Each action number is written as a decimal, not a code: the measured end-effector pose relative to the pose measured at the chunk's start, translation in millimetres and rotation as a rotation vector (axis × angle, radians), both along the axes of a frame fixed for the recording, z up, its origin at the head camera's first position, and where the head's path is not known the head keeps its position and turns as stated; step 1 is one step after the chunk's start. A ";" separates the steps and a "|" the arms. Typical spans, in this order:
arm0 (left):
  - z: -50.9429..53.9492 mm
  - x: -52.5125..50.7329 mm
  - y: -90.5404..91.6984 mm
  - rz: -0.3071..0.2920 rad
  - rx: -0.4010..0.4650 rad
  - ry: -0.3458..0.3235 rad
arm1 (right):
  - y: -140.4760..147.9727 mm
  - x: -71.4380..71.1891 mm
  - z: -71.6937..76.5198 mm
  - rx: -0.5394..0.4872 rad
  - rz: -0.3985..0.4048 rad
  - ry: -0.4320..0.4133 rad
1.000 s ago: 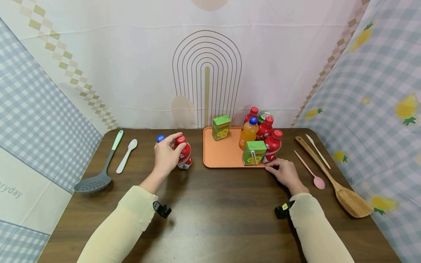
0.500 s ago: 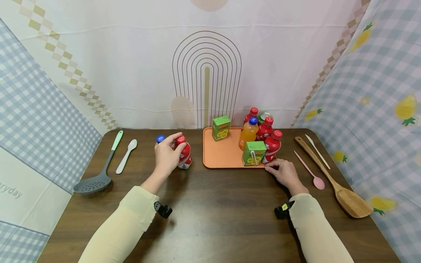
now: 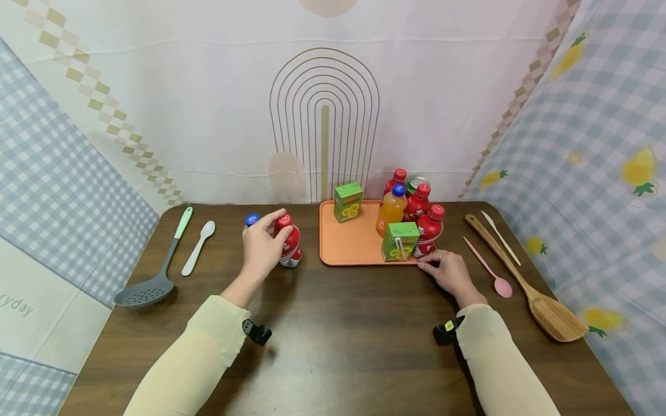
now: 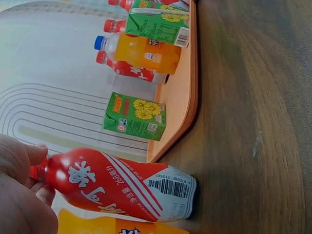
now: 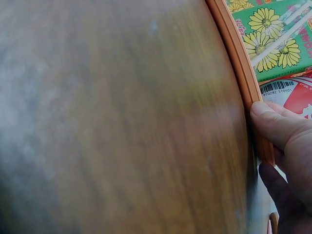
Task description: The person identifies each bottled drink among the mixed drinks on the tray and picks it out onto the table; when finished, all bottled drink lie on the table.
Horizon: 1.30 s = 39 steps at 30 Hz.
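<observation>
I hold a red bottle (image 3: 291,245) by its neck, just under the cap, with the fingers of my left hand (image 3: 260,248). The bottle stands on the tabletop (image 3: 343,346), left of the middle of the frame. Right behind my left hand is an orange drink (image 4: 122,226); from above I see little more than its blue cap.

My right hand (image 3: 450,274) is right of the middle. Its fingers pinch the rim of the orange tray (image 3: 346,245) at the lower right corner, with my thumb pressed on the edge.

At the upper left of the tray stands a green box (image 3: 348,202). On the right side things crowd close: a juice box with a straw (image 3: 400,242) in front, a blue-capped bottle (image 3: 391,215) behind it, and three more red bottles (image 3: 429,232). The top of a can (image 3: 417,184) peeks out at the back.

At the left of the frame lie a white spoon (image 3: 198,249) and a big gray scoop (image 3: 145,292). At the right lie a pink spoon (image 3: 489,268), a wooden turner (image 3: 557,318) and a thin white knife (image 3: 500,238).
</observation>
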<state>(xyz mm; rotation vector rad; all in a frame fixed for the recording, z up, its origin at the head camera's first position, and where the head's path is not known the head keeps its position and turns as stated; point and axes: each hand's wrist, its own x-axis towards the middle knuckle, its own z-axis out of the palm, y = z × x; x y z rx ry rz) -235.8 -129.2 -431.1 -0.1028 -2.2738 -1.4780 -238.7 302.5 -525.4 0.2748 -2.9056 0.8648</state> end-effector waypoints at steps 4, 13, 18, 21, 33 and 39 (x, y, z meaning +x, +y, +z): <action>3.5 -0.5 -0.2 0.012 -0.011 0.027 | 0.1 -0.2 0.3 -0.009 0.002 -0.005; 21.5 -3.4 -1.0 -0.019 0.013 0.077 | 0.3 0.1 0.6 0.000 -0.016 -0.013; 33.8 -3.0 2.5 -0.034 -0.001 0.102 | 0.7 0.6 0.9 -0.001 -0.018 0.005; 40.1 -1.6 8.0 -0.048 -0.010 0.103 | 0.3 0.7 0.2 -0.003 -0.016 0.011; 51.1 -10.9 46.1 -0.182 -0.049 0.169 | -0.5 0.3 -1.2 -0.010 -0.017 -0.006; 50.3 -21.9 68.5 -0.259 -0.032 0.186 | 0.2 -0.5 0.1 -0.020 -0.020 -0.019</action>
